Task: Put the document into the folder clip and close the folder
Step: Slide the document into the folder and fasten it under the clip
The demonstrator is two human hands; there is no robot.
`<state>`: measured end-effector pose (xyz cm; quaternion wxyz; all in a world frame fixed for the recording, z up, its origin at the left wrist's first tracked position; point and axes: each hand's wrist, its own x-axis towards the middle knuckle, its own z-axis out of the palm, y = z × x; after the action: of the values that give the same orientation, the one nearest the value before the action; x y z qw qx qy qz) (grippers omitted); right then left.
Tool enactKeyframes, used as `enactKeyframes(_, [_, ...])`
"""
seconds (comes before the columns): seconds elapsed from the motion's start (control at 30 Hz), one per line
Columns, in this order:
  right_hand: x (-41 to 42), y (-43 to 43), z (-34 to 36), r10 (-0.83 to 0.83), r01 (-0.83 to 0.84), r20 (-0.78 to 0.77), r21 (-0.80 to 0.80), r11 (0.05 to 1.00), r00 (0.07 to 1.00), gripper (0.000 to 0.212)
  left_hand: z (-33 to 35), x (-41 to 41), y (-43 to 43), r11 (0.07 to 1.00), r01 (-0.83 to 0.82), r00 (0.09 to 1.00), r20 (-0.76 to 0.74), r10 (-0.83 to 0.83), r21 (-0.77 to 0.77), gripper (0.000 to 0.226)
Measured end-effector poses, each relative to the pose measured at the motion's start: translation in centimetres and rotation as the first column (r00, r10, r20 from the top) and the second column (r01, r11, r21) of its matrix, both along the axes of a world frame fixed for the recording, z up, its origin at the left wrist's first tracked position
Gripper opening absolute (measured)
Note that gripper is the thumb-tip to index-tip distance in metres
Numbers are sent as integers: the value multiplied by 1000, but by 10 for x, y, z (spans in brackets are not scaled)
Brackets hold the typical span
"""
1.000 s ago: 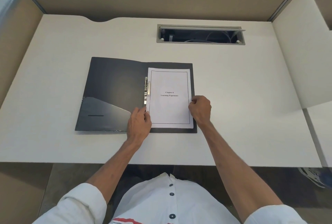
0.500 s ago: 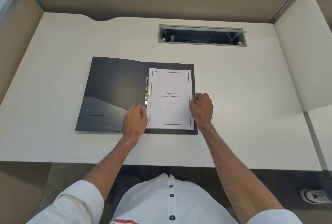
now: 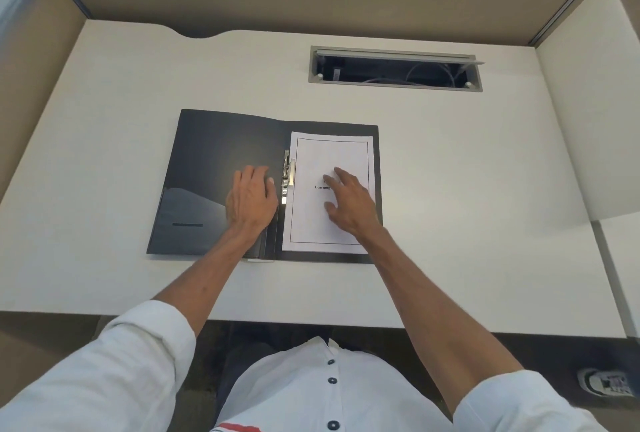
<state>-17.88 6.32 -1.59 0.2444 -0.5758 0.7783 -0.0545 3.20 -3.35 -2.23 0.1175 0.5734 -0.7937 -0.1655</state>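
A black folder (image 3: 221, 151) lies open on the white desk. The white document (image 3: 346, 154) rests on its right half, its left edge beside the metal clip (image 3: 287, 175) along the spine. My left hand (image 3: 251, 197) lies flat on the left flap, fingers close together, thumb next to the clip. My right hand (image 3: 349, 203) rests on the middle of the page with fingers spread, covering part of the printed title. Neither hand grips anything.
A cable slot (image 3: 394, 69) with wires is set into the desk (image 3: 467, 171) behind the folder. Beige partition walls enclose the back and left. A second white desk surface (image 3: 588, 102) adjoins on the right. A shoe (image 3: 606, 381) shows on the floor at bottom right.
Both hands moved up from the folder's lower edge. The left went onto the left flap beside the clip; the right let go of the page's edge and spread over its middle.
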Motion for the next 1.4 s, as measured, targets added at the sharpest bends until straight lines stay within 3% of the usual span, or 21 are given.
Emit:
enactKeyframes(0.53, [4,0,-5,-22,22,-15,-4,1000,1000,63,4,-26,-60,913,382,899,169,-403,143,62])
enactKeyframes(0.7, [4,1,-6,-20,20,-16,-2,1000,1000,64,3,-31,-65,930,340,926,123,-357,140,53])
enactKeyframes(0.9, [5,2,-6,-26,26,-8,3,1000,1000,64,11,-37,-71,940,276,961,-61,-269,200,18])
enactKeyframes(1.0, [4,3,-5,-28,28,-3,7,1000,1000,64,15,-34,-64,949,272,960,-107,-257,161,11])
enactKeyframes(1.17, [6,4,-5,-39,39,7,6,999,999,64,13,-18,-37,961,250,960,-158,-230,115,12])
enactKeyframes(1.3, [7,5,-5,-44,44,8,3,999,999,63,4,-2,-11,950,271,948,-213,-236,156,29])
enactKeyframes(1.4, [8,5,-4,-41,41,7,13,999,999,63,-1,5,-1,954,242,946,-261,-192,178,30])
